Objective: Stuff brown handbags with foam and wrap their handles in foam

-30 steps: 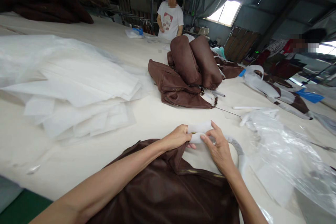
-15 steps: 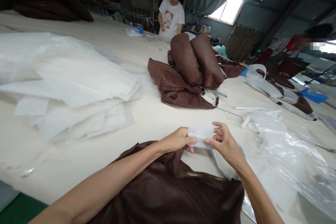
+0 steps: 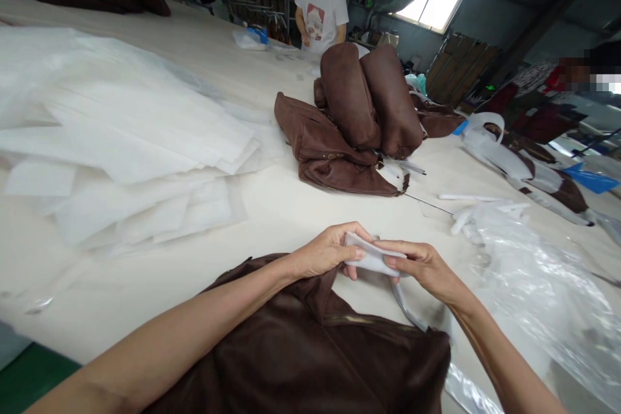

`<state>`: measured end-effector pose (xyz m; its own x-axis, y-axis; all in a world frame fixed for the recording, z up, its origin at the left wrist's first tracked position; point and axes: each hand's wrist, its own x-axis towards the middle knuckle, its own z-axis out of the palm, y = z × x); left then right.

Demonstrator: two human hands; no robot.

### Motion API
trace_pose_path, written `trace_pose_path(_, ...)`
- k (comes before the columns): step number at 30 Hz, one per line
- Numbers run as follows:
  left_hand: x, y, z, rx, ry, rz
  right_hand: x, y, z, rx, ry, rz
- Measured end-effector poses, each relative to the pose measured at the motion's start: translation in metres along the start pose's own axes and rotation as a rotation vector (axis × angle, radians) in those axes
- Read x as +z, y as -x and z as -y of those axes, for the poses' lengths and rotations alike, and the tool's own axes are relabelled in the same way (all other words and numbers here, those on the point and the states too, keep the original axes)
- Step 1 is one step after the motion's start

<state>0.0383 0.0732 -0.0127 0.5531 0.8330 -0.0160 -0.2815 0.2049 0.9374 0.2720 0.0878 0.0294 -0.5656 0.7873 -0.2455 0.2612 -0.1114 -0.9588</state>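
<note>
A small white wrapping sheet is pinched between both hands above the table. My left hand grips its left end, thumb on top. At the right end, my right hand holds it with thumb below and fingers stretched along the upper edge. Beneath my forearms lies a dark brown leather bag with a brass zipper along its opening. One corner of the bag rises to my left hand; whether the sheet is around a strap there I cannot tell. A pale wrapped strap hangs below my right hand.
Stacked white sheets cover the table's left side. Several brown bags are piled ahead. Crumpled clear plastic lies at right, near a thin rod. A person in a white T-shirt stands across the table; another person is at far right.
The white sheet has gone from flat and raised to a narrower, folded shape. My right hand's fingers have come down over its upper edge. The view has shifted slightly.
</note>
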Motion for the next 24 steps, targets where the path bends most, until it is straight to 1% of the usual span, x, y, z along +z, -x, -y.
trace_pose_path(4, 0.002, 0.001, -0.005, -0.016, 0.003, -0.021, -0.001, 0.004, -0.005, -0.041, 0.022, 0.017)
trace_pose_path(8, 0.001, 0.003, -0.009, -0.072, -0.002, -0.019, -0.001, 0.002, -0.009, -0.045, 0.023, 0.021)
trace_pose_path(14, -0.004, 0.006, -0.008, -0.09, 0.089, -0.028, 0.002, -0.001, -0.014, -0.167, 0.075, 0.035)
trace_pose_path(17, -0.005, 0.004, -0.004, -0.108, 0.027, -0.075, 0.001, -0.002, -0.014, -0.208, 0.152, 0.039)
trace_pose_path(19, -0.006, 0.002, -0.003, -0.15, -0.015, -0.084, 0.001, -0.002, -0.014, -0.233, 0.193, 0.053)
trace_pose_path(21, -0.009, 0.0, -0.003, -0.219, -0.048, -0.065, 0.0, -0.003, -0.015, -0.261, 0.23, 0.073)
trace_pose_path(24, -0.011, -0.002, -0.004, -0.332, -0.115, 0.035, 0.0, -0.005, -0.019, -0.302, 0.268, 0.089)
